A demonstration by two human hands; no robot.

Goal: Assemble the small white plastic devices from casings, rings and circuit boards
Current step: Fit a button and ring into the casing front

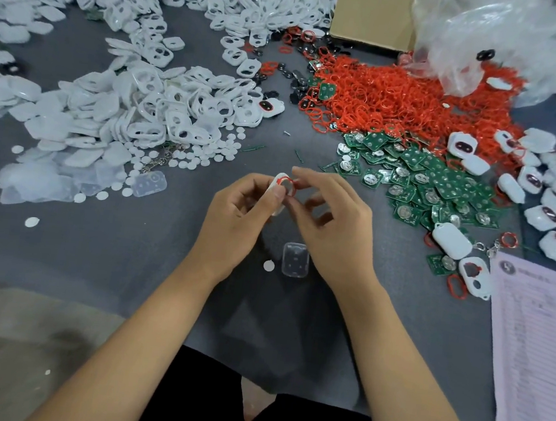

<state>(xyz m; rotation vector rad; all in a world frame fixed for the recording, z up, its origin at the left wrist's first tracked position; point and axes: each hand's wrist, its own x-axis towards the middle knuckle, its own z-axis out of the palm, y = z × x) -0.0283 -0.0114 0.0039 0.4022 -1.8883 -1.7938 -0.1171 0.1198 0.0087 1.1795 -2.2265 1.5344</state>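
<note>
Centrally, both hands (289, 218) pinching white casing (280, 193), red ring (287, 185).

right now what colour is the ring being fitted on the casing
Red ring on a white casing, clearest in the head view.

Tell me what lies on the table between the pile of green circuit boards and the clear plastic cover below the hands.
In the head view, the right hand crosses the stretch between the circuit boards and the clear cover; otherwise only bare grey table shows.
</note>
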